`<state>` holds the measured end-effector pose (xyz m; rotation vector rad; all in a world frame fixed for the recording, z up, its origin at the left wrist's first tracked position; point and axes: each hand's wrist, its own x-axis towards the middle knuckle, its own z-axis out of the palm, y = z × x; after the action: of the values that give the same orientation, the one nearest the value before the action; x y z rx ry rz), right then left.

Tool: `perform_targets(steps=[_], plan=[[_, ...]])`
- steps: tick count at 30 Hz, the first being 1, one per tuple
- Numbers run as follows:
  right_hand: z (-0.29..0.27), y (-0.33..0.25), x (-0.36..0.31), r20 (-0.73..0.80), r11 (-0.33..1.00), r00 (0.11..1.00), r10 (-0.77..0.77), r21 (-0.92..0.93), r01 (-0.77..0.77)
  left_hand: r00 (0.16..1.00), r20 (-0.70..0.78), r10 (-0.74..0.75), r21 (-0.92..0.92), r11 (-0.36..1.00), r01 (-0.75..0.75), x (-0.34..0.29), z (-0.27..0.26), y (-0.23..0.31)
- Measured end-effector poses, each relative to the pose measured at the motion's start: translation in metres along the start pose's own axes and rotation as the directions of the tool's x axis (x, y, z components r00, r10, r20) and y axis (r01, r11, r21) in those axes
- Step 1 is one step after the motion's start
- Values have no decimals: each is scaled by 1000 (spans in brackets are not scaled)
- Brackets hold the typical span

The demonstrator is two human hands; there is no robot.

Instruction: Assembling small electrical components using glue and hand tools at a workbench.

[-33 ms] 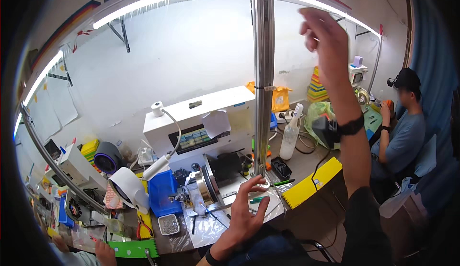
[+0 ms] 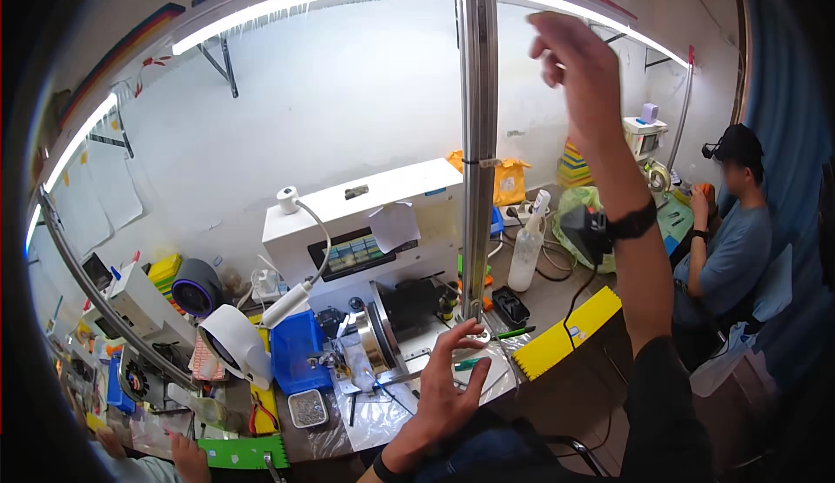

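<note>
My left hand point(image 2: 445, 389) hovers near the front of the workbench with its thumb and fingers spread, holding nothing. Just left of it, a small machine with a metal drum point(image 2: 372, 337) sits on the bench; green-handled tools point(image 2: 470, 365) lie close by the fingers. My right hand point(image 2: 581, 70) is raised high in front of the white wall, right of the upright metal post. Its fingers are loosely bent and apart, with nothing visible in them. A black band with a box-shaped device point(image 2: 584, 229) is on that wrist, and a cable hangs from it.
The metal post point(image 2: 477, 135) rises between my hands. Around the bench are a white machine with a screen point(image 2: 361, 213), blue bin point(image 2: 300, 351), dish of small parts point(image 2: 307, 408), spray bottle point(image 2: 525, 252) and yellow strip point(image 2: 565, 333). Co-workers sit right point(image 2: 735, 222) and lower left point(image 2: 187, 459).
My right hand and wrist have shifted slightly to the left, still raised. The left hand keeps nearly the same place and shape.
</note>
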<state>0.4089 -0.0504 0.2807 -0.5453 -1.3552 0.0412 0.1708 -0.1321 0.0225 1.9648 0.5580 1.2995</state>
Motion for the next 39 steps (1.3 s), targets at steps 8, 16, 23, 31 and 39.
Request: perform_targets(steps=[8,16,23,31,39], plan=[[40,17,22,97,993,988,120,-33,-118,994,105,9,-31,1000,-6,-1,-9,8],[41,5,36,-61,972,998,15,235,0,985,-94,144,67,988,-138,-5,-12,18],[-39,-30,-10,311,936,942,126,277,-216,930,-366,-28,-31,999,18,-31,-18,15],[-135,-105,-166,780,745,414,468,-96,-660,900,-374,-225,-212,965,153,-54,-1,-4],[-151,-113,-242,939,765,81,334,-220,-606,961,-110,-255,-259,940,220,-76,54,-14]])
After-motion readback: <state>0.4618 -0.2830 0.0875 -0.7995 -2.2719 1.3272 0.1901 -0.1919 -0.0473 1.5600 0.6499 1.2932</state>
